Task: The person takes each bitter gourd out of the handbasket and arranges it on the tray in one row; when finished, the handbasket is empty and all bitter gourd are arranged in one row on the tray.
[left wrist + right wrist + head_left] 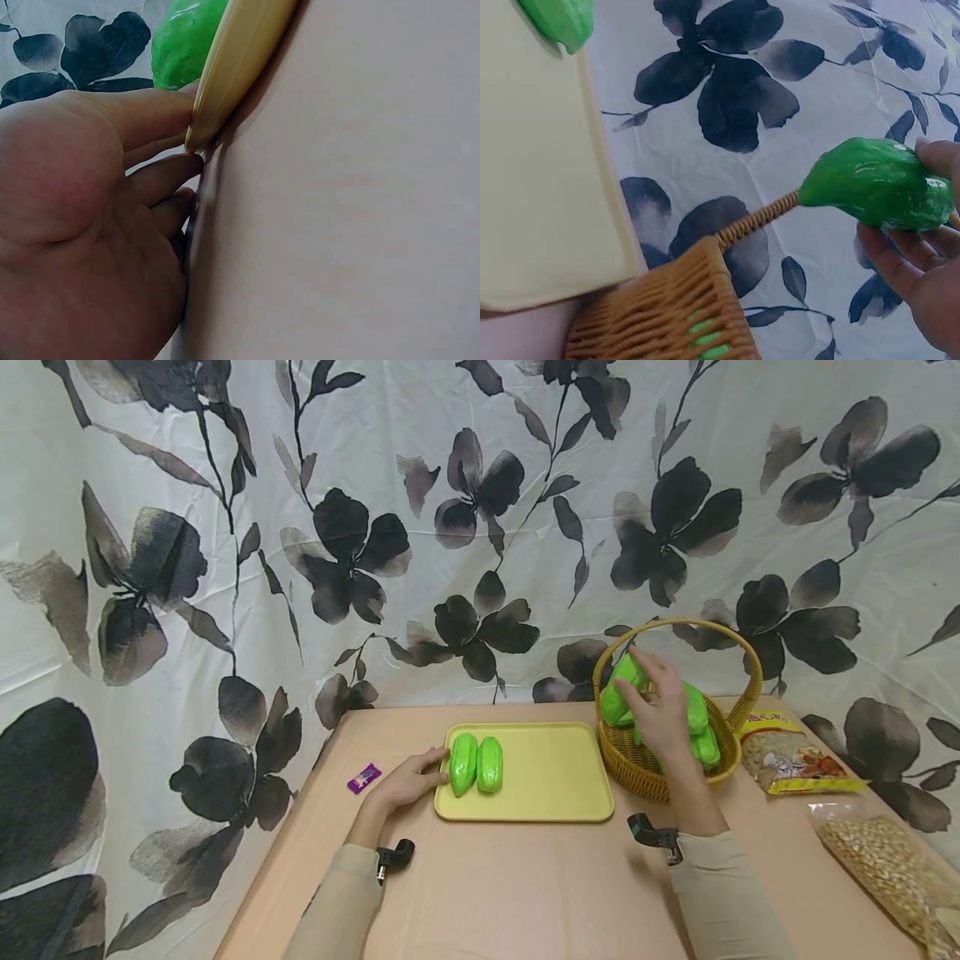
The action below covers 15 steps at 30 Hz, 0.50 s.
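My right hand (663, 714) holds a glossy green elongated fruit (881, 184) between thumb and fingers, over the left part of the wicker basket (637, 768). The fruit tapers to a point at one end. More green fruits (705, 747) lie inside the basket. On the left, my left hand (408, 781) grips the left rim of the yellow tray (555, 777), its thumb at the top of the rim and the other fingers lower along the edge in the left wrist view. Two green fruits, an outer one (462, 766) and an inner one (490, 766), lie side by side at the tray's left end.
The basket's tall handle (686, 622) arches over it. To its right lie a printed food bag (795, 752) and a clear bag of pale grains (885, 868). A small purple packet (364, 778) sits left of the tray. Floral cloth (480, 527) hangs behind the table.
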Each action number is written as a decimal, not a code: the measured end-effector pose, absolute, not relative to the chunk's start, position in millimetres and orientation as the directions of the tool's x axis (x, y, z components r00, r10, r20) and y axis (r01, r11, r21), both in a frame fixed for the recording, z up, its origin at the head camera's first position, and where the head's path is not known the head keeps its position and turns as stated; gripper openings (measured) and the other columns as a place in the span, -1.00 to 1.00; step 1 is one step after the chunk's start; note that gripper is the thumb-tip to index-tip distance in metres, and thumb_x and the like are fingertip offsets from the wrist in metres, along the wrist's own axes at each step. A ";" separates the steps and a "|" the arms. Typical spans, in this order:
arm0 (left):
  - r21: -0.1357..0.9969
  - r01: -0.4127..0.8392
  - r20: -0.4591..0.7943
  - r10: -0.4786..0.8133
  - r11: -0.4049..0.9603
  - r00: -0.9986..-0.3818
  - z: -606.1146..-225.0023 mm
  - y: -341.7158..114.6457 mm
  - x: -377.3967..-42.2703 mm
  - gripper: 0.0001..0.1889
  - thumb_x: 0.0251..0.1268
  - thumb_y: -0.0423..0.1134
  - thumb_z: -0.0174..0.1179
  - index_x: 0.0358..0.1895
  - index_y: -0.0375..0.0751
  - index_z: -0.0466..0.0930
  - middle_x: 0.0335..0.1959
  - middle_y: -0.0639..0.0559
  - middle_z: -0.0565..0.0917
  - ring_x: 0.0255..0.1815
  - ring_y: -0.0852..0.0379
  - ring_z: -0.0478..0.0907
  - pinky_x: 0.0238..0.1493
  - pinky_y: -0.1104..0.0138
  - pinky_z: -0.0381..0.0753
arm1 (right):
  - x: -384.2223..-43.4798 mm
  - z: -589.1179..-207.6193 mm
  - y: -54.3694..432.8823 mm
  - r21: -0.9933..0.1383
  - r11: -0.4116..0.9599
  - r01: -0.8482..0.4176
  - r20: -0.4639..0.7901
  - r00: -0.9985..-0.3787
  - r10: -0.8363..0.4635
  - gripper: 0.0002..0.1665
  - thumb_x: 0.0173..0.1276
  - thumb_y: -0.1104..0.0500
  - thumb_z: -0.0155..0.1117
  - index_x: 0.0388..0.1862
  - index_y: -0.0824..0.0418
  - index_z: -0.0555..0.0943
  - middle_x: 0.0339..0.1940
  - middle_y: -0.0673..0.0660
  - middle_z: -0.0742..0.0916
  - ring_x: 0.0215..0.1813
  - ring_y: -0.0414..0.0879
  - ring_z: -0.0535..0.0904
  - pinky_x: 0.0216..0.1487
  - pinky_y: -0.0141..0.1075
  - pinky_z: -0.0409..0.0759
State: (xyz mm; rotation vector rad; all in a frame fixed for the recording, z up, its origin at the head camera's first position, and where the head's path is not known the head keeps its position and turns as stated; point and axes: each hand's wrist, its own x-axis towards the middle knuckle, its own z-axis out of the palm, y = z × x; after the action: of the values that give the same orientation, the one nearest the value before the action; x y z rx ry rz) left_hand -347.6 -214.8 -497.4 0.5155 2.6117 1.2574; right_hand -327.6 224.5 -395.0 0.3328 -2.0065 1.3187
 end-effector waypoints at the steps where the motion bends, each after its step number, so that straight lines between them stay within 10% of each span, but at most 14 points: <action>1: 0.785 0.224 -0.026 0.392 0.578 -0.920 -497.4 -214.7 -347.3 -0.34 0.53 -0.10 0.22 0.59 -0.22 0.30 0.65 -0.23 0.22 0.73 -0.25 -0.05 0.73 -0.10 -0.10 | -328.3 -396.1 222.4 -0.693 0.454 -0.560 0.680 -0.717 0.153 -0.32 0.45 0.29 0.39 0.52 0.14 0.49 0.44 0.31 0.51 0.33 0.05 0.46 -0.13 -0.74 0.45; 5: 0.785 0.223 -0.026 0.390 0.577 -0.920 -498.0 -214.8 -347.6 -0.34 0.53 -0.10 0.22 0.59 -0.22 0.31 0.65 -0.23 0.23 0.73 -0.25 -0.05 0.73 -0.10 -0.09 | -328.3 -399.6 212.6 -0.664 0.475 -0.577 0.696 -0.710 0.110 -0.35 0.49 0.23 0.36 0.53 0.13 0.48 0.46 0.24 0.53 0.40 0.12 0.50 -0.04 -0.72 0.47; 15: 0.788 0.216 -0.026 0.382 0.577 -0.924 -498.6 -214.0 -348.0 -0.35 0.53 -0.10 0.22 0.58 -0.19 0.31 0.65 -0.22 0.23 0.73 -0.25 -0.05 0.73 -0.10 -0.10 | -330.0 -408.9 185.6 -0.639 0.462 -0.615 0.689 -0.725 -0.013 -0.34 0.53 0.21 0.32 0.56 0.07 0.44 0.53 0.31 0.48 0.50 0.29 0.42 0.31 0.22 0.55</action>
State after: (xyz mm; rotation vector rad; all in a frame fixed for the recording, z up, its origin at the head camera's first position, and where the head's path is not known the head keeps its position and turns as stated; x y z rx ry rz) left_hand -348.0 -214.0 -498.6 0.5022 2.6136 1.2665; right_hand -330.0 185.6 -408.9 0.5205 -2.0964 1.2638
